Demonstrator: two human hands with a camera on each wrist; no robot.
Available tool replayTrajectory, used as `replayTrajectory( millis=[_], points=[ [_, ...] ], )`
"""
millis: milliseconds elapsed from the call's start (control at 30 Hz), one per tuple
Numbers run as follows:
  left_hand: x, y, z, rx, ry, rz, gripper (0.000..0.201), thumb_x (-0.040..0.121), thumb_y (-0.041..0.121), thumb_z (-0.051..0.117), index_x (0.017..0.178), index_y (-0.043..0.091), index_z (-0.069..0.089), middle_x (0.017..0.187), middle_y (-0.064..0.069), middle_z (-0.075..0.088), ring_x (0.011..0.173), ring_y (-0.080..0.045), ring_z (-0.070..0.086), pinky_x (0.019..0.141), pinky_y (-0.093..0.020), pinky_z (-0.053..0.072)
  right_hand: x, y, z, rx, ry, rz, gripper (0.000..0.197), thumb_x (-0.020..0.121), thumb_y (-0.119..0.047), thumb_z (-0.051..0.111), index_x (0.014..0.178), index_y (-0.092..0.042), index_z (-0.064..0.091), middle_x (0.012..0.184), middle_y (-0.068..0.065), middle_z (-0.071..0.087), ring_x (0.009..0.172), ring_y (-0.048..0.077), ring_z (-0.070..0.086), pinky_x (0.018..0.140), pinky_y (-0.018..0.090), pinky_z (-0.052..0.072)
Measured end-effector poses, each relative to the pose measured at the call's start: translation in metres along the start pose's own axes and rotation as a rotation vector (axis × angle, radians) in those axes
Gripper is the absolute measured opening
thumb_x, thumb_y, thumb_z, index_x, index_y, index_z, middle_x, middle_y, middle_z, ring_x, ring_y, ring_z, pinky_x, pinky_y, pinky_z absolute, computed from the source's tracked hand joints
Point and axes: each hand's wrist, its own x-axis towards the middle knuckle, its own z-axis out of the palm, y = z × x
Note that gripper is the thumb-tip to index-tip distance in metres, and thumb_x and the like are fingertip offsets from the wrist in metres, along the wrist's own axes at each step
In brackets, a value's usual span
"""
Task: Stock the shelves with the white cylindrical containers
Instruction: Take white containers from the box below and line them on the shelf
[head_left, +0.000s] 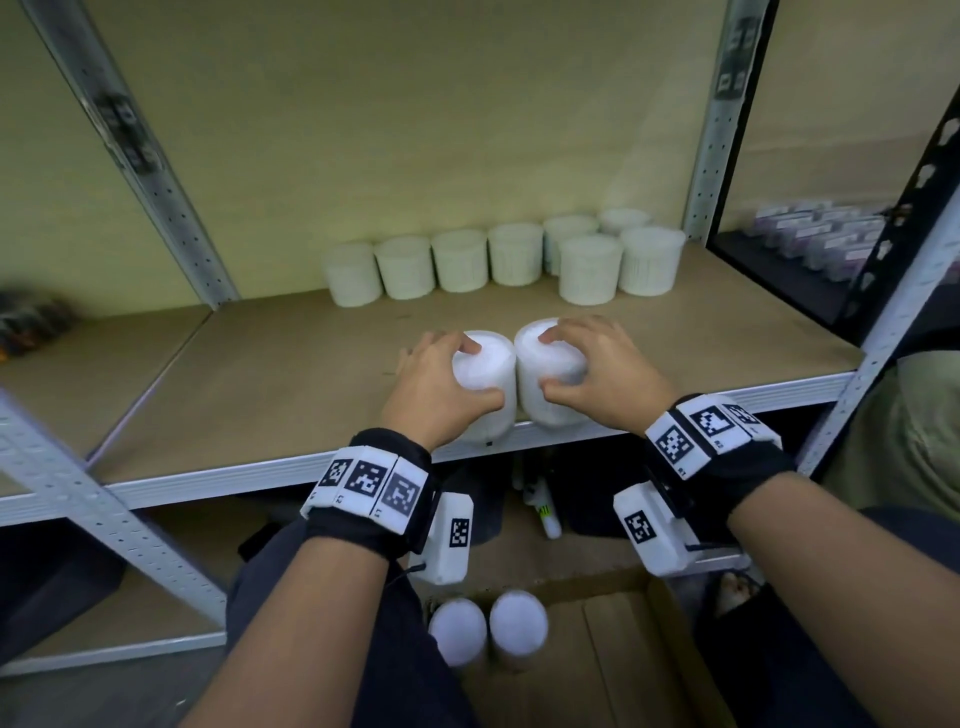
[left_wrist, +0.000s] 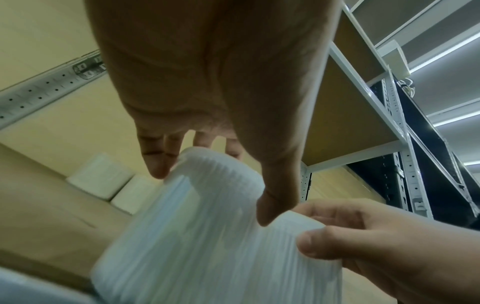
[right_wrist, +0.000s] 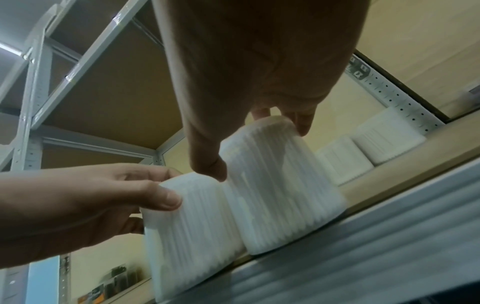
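Note:
Two white ribbed cylindrical containers stand side by side at the front edge of the brown shelf board (head_left: 291, 374), touching each other. My left hand (head_left: 447, 374) grips the left container (head_left: 491, 364) from above, fingers and thumb curled round its top. My right hand (head_left: 587, 364) grips the right container (head_left: 545, 358) the same way. In the left wrist view the left hand (left_wrist: 213, 181) clasps its container (left_wrist: 197, 236). In the right wrist view the right hand (right_wrist: 254, 144) clasps its container (right_wrist: 280, 189), with the other container (right_wrist: 192, 230) beside it.
Several white containers (head_left: 457, 260) stand in a row at the back of the shelf, with more grouped at the right (head_left: 618, 260). Below, a cardboard box (head_left: 613, 654) holds two more containers (head_left: 488, 629). Grey perforated uprights (head_left: 722, 119) frame the bay. Purple packages (head_left: 821, 234) fill the neighbouring shelf.

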Motion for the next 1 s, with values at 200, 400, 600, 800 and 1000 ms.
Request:
replayTrajectory(
  millis=[200,400,600,800,1000],
  points=[
    [-0.001,-0.005,-0.001,0.009,-0.013,0.022,0.056,0.075,0.037,0.072,0.128,0.028,0.053,0.139,0.002,0.043,0.131,-0.025,0.035,0.107,-0.037,0.035,0.001,0.005,-0.001,-0.068,-0.098,-0.005,0.062,0.084,-0.04,0.064,0.14,-0.025,0.044,0.155,0.001,0.032,0.15,0.022,0.012,0.123,0.04,0.009],
    [-0.017,-0.008,-0.008,0.072,0.11,0.154,0.045,0.081,0.036,0.068,0.124,0.027,0.056,0.13,0.002,0.045,0.123,-0.02,0.035,0.102,-0.024,0.029,-0.014,-0.004,-0.017,-0.029,0.069,-0.028,0.044,0.082,-0.026,0.065,0.126,-0.021,0.058,0.137,0.002,0.047,0.131,0.024,0.033,0.113,0.036,0.029],
    [-0.016,-0.005,-0.008,0.126,0.109,0.212,0.019,0.086,0.02,0.06,0.105,0.018,0.065,0.107,0.002,0.057,0.108,-0.018,0.046,0.079,-0.011,0.021,-0.013,-0.007,-0.024,-0.105,0.035,-0.063,0.021,0.087,-0.013,0.057,0.105,-0.013,0.068,0.107,0.003,0.06,0.114,0.019,0.048,0.087,0.018,0.029],
    [0.0,-0.003,-0.005,0.134,0.126,0.189,0.015,0.088,0.015,0.057,0.1,0.015,0.066,0.105,0.0,0.06,0.108,-0.018,0.047,0.082,-0.016,0.028,-0.001,-0.011,-0.029,-0.138,0.034,-0.043,0.021,0.088,-0.015,0.059,0.105,-0.015,0.071,0.109,0.004,0.068,0.109,0.019,0.057,0.088,0.025,0.043],
    [0.038,-0.002,-0.003,0.135,0.113,0.143,0.017,0.088,0.008,0.056,0.099,0.01,0.069,0.106,-0.007,0.065,0.1,-0.021,0.058,0.079,-0.024,0.043,0.034,-0.008,-0.026,-0.125,0.014,0.038,0.019,0.088,-0.012,0.06,0.101,-0.01,0.073,0.108,0.006,0.07,0.107,0.023,0.059,0.085,0.028,0.046]
  ],
)
